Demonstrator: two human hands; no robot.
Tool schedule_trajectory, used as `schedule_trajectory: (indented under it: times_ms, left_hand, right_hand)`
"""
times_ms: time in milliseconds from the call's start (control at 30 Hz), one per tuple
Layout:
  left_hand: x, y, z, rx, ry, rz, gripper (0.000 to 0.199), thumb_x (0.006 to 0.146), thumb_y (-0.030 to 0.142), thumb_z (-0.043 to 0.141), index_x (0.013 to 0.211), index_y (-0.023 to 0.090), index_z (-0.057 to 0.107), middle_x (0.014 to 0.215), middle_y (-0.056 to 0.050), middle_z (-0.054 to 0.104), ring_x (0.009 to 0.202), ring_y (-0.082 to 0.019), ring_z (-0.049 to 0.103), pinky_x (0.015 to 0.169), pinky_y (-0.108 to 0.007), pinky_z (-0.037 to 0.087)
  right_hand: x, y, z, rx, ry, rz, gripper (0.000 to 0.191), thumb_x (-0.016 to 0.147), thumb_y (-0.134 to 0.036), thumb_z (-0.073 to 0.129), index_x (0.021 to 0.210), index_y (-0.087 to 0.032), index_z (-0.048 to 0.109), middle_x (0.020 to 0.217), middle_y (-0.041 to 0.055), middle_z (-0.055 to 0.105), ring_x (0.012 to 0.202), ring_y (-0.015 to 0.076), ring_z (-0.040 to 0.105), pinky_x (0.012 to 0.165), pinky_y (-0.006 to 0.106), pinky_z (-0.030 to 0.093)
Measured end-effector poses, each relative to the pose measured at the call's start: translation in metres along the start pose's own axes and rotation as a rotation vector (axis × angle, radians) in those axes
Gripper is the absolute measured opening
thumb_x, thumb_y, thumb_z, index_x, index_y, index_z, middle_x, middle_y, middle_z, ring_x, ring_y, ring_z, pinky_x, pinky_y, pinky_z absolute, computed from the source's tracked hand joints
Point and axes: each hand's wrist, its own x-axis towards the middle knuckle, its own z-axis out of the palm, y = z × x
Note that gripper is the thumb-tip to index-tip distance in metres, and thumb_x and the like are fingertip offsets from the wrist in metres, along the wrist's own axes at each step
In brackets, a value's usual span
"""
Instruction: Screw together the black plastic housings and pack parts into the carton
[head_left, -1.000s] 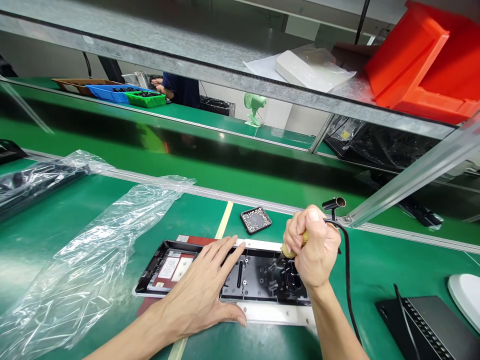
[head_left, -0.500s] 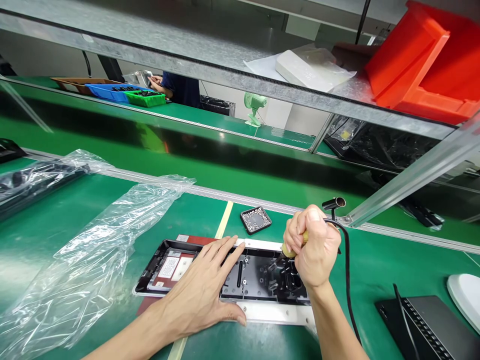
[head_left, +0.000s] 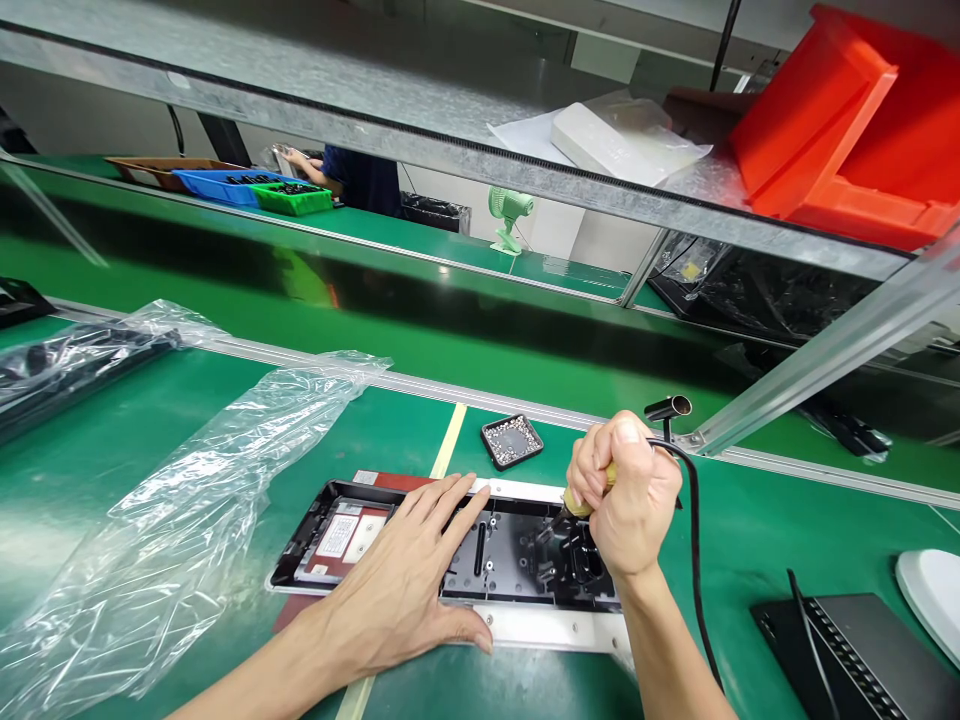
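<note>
A long black plastic housing (head_left: 517, 545) lies in a white and red fixture (head_left: 547, 627) on the green bench. My left hand (head_left: 416, 570) rests flat across the housing, fingers spread and thumb over the front rail. My right hand (head_left: 630, 490) is wrapped round the yellow handle of a tool (head_left: 577, 502), whose dark shaft reaches down into the housing's right half. The shaft's tip is too small to make out. Behind the housing sits a small black tray (head_left: 511, 441) of tiny metal screws.
Clear plastic bags (head_left: 202, 500) lie at the left. A metal tube holder (head_left: 667, 408) and black cable stand behind my right hand. A black panel (head_left: 862, 650) lies at the right. Overhead, a shelf holds a red bin (head_left: 840, 140). A person (head_left: 364, 180) works across the bench.
The person across the bench has moved their hands slightly left. My two hands, the tool and the housing look unmoved.
</note>
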Motion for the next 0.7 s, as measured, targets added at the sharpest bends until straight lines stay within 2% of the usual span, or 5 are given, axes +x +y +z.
schedule_trajectory:
  times_ms: [700]
  left_hand:
    - [0.0006,-0.0001,-0.0001,0.005,0.001,0.003,0.124,0.069,0.092,0.058,0.164,0.023,0.018,0.165,-0.017,0.031,0.148,-0.042,0.034,0.117,-0.059,0.040]
  right_hand:
    - [0.0002,-0.0002,-0.0004,0.026,-0.006,0.004,0.044,0.099,-0.044,0.056,0.063,-0.022,0.044,0.050,-0.0069,0.036,0.039,0.0067,0.030,0.032,0.019,0.026]
